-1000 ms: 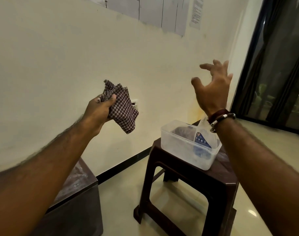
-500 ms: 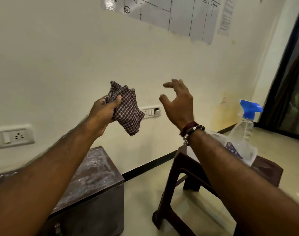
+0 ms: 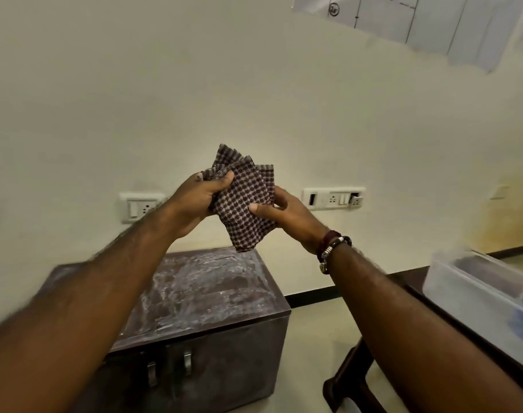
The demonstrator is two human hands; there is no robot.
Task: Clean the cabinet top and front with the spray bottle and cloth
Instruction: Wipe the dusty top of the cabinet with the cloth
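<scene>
Now the right hand (image 3: 287,216) has joined the left hand (image 3: 194,204) gripping the cloth (image 3: 242,201) above the streaked cabinet (image 3: 200,293); wiping looks next

Both arms reach forward; left hand (image 3: 194,204) and right hand (image 3: 287,216) meet at chest height, fingers curled, gripping

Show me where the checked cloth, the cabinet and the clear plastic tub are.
checked cloth (image 3: 242,201), head view, middle of the hanging fabric between the hands.
cabinet (image 3: 206,290), head view, its streaked top surface.
clear plastic tub (image 3: 474,296), head view, its near side wall.
</scene>
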